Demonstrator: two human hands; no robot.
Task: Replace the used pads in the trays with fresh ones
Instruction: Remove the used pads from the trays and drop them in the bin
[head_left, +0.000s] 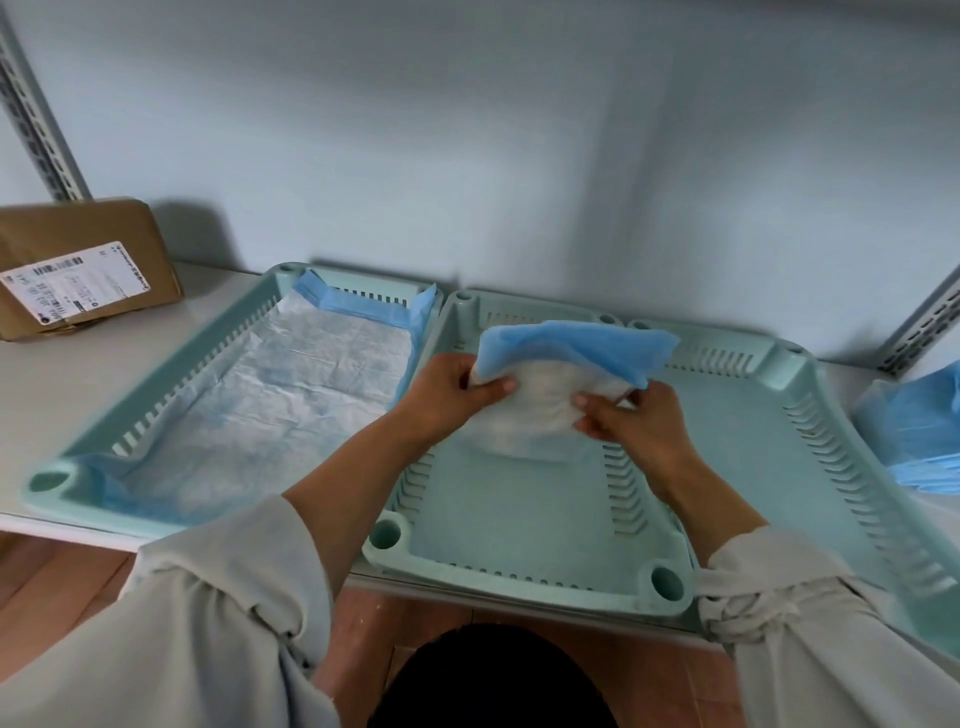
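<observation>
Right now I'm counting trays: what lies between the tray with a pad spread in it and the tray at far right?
In the head view, a bare middle tray lies between the lined tray and the right tray; both hands hold a folded pad above it.

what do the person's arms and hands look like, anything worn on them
Both arms wear loose, pale grey-beige fabric sleeves, pushed up and bunched into folds near the elbows: the left sleeve and the right sleeve. The forearms are bare below them. The left hand and right hand are bare, with no gloves, rings, watch or bracelets visible.
</observation>
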